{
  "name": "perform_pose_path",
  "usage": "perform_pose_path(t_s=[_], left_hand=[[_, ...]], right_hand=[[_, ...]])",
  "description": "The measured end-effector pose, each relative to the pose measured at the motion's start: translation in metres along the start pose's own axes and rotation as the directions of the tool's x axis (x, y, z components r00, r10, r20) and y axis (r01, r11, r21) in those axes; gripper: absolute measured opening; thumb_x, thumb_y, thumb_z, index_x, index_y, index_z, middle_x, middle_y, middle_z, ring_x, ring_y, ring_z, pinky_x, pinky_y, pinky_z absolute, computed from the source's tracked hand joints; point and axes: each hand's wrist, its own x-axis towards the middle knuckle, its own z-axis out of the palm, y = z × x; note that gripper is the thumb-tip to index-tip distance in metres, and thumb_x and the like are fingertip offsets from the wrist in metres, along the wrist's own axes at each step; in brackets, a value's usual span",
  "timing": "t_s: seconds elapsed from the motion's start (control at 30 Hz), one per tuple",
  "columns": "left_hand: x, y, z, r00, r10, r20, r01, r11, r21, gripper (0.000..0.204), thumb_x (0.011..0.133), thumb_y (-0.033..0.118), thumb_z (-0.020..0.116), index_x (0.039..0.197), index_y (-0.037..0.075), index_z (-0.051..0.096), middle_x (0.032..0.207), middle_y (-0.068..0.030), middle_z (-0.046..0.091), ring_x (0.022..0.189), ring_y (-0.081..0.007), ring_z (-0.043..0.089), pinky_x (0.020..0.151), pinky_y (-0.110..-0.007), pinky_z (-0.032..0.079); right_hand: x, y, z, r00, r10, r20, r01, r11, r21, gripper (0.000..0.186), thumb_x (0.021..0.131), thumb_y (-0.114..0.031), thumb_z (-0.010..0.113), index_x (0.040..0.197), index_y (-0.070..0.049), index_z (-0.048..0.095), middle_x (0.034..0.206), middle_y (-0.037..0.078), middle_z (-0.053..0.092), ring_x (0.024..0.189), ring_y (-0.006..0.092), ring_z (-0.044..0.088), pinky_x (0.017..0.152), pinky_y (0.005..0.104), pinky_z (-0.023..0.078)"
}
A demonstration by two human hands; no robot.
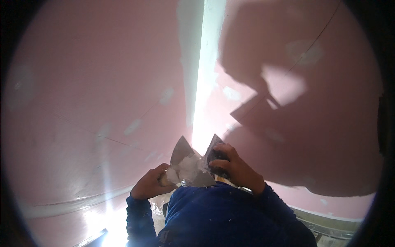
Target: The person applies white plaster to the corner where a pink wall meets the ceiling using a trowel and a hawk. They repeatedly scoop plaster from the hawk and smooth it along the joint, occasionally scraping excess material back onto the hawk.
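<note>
Putty knife (181,151) before shadowed pink wall (296,140).

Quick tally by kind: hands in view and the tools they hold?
Hands: 2 (left hand, right hand)
Broad putty knife: 1, left hand
Dark-handled scraper: 1, right hand
Total: 4

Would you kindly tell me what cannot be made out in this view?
All in the head view:
Wide spatula: its handle is mostly covered by the left hand.
Dark tool: its far side is hidden by the right hand.
Pale corner: glare washes out its lower part.
Bar: cut off by the lower edge.
</note>
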Motion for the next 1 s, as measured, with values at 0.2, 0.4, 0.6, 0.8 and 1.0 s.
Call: perform_pose_path(t_s=[0.2, 0.4, 0.6, 0.8, 1.0], left_hand=[[0.016, -0.007, 0.009, 0.998, -0.068, 0.012, 0.069, 0.952, -0.299, 0.056, 0.073, 0.011, 0.081, 0.121, 0.007, 0.052, 0.094, -0.0059, 0.062, 0.076, -0.0129, 0.061, 0.059, -0.028, 0.052], [0.004, 0.002, 0.009, 0.991, -0.131, -0.005, 0.127, 0.973, -0.193, 0.055, 0.077, 0.015, 0.079, 0.122, 0.005, 0.049, 0.091, -0.0058, 0.061, 0.07, -0.0119, 0.06, 0.056, -0.026, 0.051], [0.003, 0.007, 0.011, 0.979, -0.202, -0.012, 0.198, 0.97, -0.143, 0.054, 0.077, 0.014, 0.078, 0.121, 0.005, 0.049, 0.088, -0.005, 0.06, 0.067, -0.0112, 0.059, 0.055, -0.026, 0.049], [0.009, -0.008, 0.025, 0.96, -0.273, -0.057, 0.251, 0.936, -0.247, 0.049, 0.078, 0.011, 0.077, 0.119, 0.006, 0.051, 0.085, -0.0029, 0.059, 0.062, -0.0085, 0.055, 0.052, -0.025, 0.046], [0.016, 0.003, 0.027, 0.964, -0.258, -0.07, 0.236, 0.944, -0.23, 0.049, 0.078, 0.012, 0.077, 0.119, 0.006, 0.051, 0.082, -0.0025, 0.06, 0.062, -0.0085, 0.055, 0.051, -0.025, 0.045]], right_hand=[[-0.002, 0.053, -0.034, 0.974, 0.22, 0.059, -0.224, 0.973, 0.064, 0.043, 0.079, -0.004, 0.073, 0.119, -0.011, 0.059, 0.13, 0.016, 0.046, 0.123, 0.0345, 0.047, 0.105, 0.0394, 0.04], [-0.021, 0.054, -0.059, 0.92, 0.383, 0.082, -0.379, 0.817, 0.435, 0.03, 0.1, -0.009, 0.049, 0.129, -0.007, 0.055, 0.126, 0.013, 0.057, 0.116, 0.0237, 0.056, 0.105, 0.0344, 0.041], [-0.014, 0.053, -0.066, 0.895, 0.415, 0.166, -0.436, 0.73, 0.527, 0.035, 0.096, 0.002, 0.048, 0.129, -0.004, 0.054, 0.128, 0.009, 0.056, 0.123, 0.0193, 0.051, 0.105, 0.0333, 0.04], [-0.016, 0.061, -0.055, 0.929, 0.364, 0.058, -0.347, 0.81, 0.473, 0.037, 0.094, 0.005, 0.048, 0.129, -0.005, 0.055, 0.128, 0.01, 0.056, 0.122, 0.0205, 0.052, 0.105, 0.0332, 0.041], [-0.013, 0.061, -0.056, 0.939, 0.337, 0.072, -0.336, 0.848, 0.41, 0.036, 0.093, 0.006, 0.049, 0.127, -0.005, 0.057, 0.126, 0.011, 0.057, 0.119, 0.0221, 0.054, 0.102, 0.0345, 0.044]])
